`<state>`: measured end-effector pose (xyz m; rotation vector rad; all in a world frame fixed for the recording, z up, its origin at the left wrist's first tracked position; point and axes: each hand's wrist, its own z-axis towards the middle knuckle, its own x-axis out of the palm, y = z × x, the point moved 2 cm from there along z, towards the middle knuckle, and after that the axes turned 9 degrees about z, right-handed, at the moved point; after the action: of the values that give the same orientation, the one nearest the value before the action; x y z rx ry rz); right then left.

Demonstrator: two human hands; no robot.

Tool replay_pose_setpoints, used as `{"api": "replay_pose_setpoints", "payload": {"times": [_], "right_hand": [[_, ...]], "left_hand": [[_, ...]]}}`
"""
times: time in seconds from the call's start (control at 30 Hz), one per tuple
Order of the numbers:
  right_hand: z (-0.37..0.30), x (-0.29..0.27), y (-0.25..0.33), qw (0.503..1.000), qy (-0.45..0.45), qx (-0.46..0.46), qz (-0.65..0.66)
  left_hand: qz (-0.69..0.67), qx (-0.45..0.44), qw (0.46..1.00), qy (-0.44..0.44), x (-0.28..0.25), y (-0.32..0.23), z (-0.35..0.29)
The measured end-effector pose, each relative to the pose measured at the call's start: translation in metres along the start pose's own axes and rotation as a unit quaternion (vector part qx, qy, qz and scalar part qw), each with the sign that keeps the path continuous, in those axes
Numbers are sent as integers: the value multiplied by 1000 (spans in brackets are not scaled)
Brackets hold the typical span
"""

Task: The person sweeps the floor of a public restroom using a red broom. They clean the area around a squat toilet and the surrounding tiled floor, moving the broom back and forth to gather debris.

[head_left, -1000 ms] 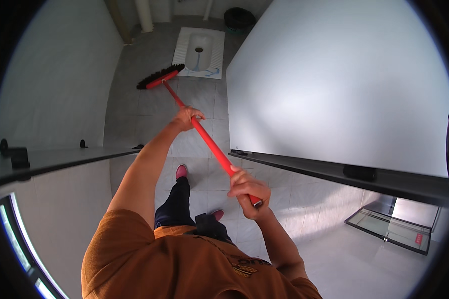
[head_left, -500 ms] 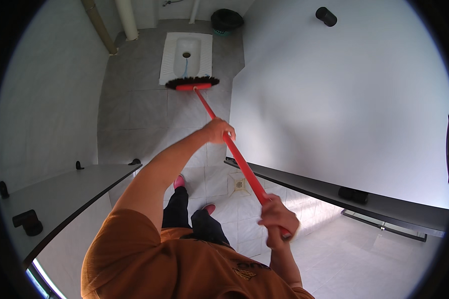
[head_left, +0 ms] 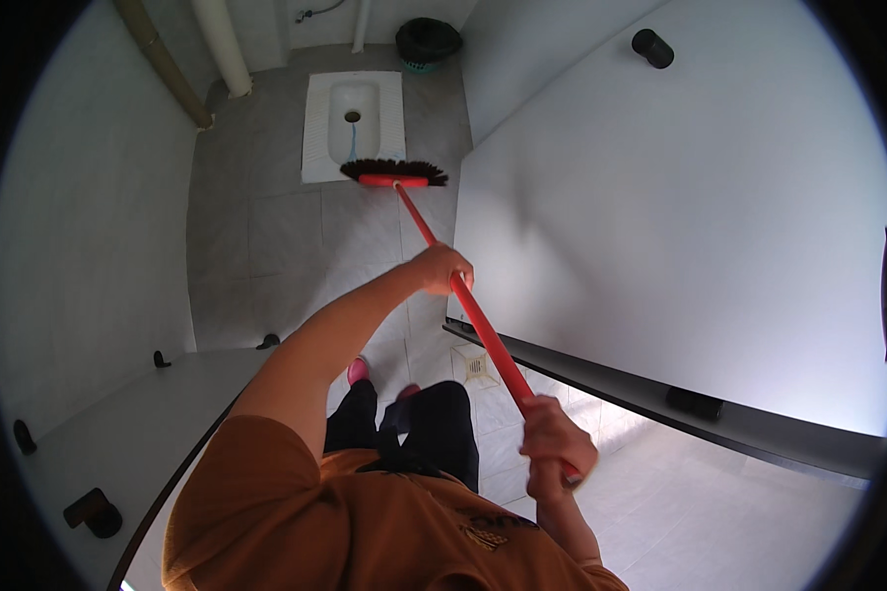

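Note:
A red long-handled broom (head_left: 496,345) slants across the middle of the view. Its dark-bristled head (head_left: 397,177) lies across the near edge of a white squat toilet (head_left: 388,113) set in the floor. Partway up the handle, my left hand (head_left: 442,268) is closed around it. My right hand (head_left: 559,433) grips the handle close to its near end, its fingers wrapped round and slightly blurred.
Beyond the toilet stands a dark-lined bin (head_left: 428,41); pipes (head_left: 222,49) run down the back left corner. An open pale door panel (head_left: 700,217) fills the right. On the left is a partition (head_left: 79,433) with black fittings. A floor drain (head_left: 476,366) lies near my feet.
The broom head has shifted right along the toilet's near edge, both hands still on the handle. One leg has bent forward, and the view has shifted a little.

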<state>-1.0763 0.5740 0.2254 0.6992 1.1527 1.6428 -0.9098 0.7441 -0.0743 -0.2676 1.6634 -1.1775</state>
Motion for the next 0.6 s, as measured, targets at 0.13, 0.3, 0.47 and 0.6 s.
{"api": "replay_pose_setpoints", "payload": {"times": [0.13,0.3,0.47,0.6], "right_hand": [[28,9,-32,999,30,18,-15],[77,-13,-15,998,-6,-62,21],[149,1,-53,997,14,-51,49],[266,61,-92,998,48,-6,41]], "left_hand": [[57,0,997,-47,-27,33,26],[31,24,997,-72,-50,6,39],[7,-37,996,-81,-100,52,68],[-15,8,989,-144,-181,154,98]]}}
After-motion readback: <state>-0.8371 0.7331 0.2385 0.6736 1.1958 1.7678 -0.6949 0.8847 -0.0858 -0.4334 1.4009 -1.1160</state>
